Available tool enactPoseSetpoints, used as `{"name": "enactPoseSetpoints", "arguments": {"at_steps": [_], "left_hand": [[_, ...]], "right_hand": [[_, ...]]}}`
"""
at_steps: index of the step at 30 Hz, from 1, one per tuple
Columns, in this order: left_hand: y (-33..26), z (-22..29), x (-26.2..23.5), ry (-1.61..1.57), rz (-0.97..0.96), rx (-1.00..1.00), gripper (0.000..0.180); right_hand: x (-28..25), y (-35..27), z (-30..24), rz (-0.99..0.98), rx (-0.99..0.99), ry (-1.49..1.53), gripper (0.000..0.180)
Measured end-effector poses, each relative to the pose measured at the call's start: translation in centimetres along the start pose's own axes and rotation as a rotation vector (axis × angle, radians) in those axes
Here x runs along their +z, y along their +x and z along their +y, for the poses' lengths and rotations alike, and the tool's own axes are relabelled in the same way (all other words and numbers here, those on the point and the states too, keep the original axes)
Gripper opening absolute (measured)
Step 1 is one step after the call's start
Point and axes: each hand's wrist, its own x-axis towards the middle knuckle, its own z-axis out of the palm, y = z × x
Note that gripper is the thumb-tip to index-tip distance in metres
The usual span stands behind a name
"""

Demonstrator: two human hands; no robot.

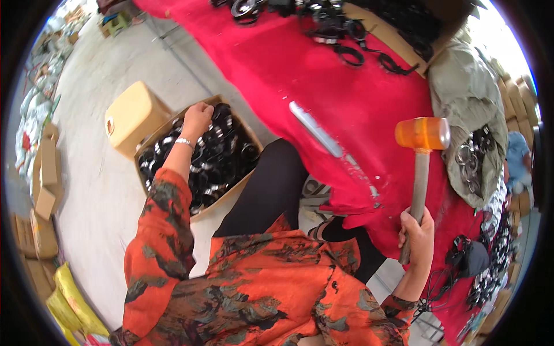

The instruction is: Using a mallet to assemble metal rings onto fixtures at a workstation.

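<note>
My right hand [416, 235] grips the wooden handle of a mallet [421, 134], its head upright above the red cloth. The mallet head is translucent orange with a silvery end face. Over to the left, my left hand [198, 121] reaches into an open cardboard box [226, 195]. Its fingers are curled down at the far side of a heap of shiny black ring-shaped parts [202, 164]. What they pinch, if anything, is hidden. A flat silver metal bar [316, 130] lies on the red cloth [259, 69] between my hands.
A cream plastic container [135, 118] stands beside the box. More black rings [349, 56] and a filled carton [392, 40] are at the cloth's far side. At right sits a grey-green sack [466, 86] with metal rings. Cartons [49, 167] line the left floor.
</note>
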Motion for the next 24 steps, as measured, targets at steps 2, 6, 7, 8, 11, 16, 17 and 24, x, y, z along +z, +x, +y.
{"name": "enactPoseSetpoints", "arguments": {"at_steps": [2,6,7,8,11,16,17,24], "left_hand": [[-2.2,8.4,1.8,-0.140,0.061,0.251,0.022],[-7.5,22.6,6.9,-0.354,-0.180,0.605,0.014],[-7.8,25.3,9.1,-0.267,-0.236,0.773,0.013],[-7.9,27.8,11.0,-0.173,-0.281,0.938,0.013],[-5.8,32.7,18.5,0.119,-0.316,1.193,0.023],[-3.4,37.1,29.3,0.329,-0.339,1.225,0.043],[-3.6,37.7,30.0,0.449,-0.374,1.089,0.047],[-2.5,36.4,28.3,0.681,-0.439,1.002,0.026]], "right_hand": [[-1.6,0.0,0.4,0.020,0.024,-0.077,0.019],[-2.2,0.7,0.7,-0.011,0.124,-0.067,0.021],[-2.4,0.9,0.9,-0.011,0.125,-0.094,0.023],[-2.7,1.1,1.1,-0.039,0.127,-0.082,0.025],[-3.0,1.4,0.5,-0.130,0.153,-0.160,0.028],[-3.4,1.4,0.6,-0.160,0.117,-0.240,0.040],[-3.3,1.5,0.3,-0.171,0.139,-0.232,0.040],[-4.8,2.2,1.3,-0.277,0.244,0.108,0.034]]}}
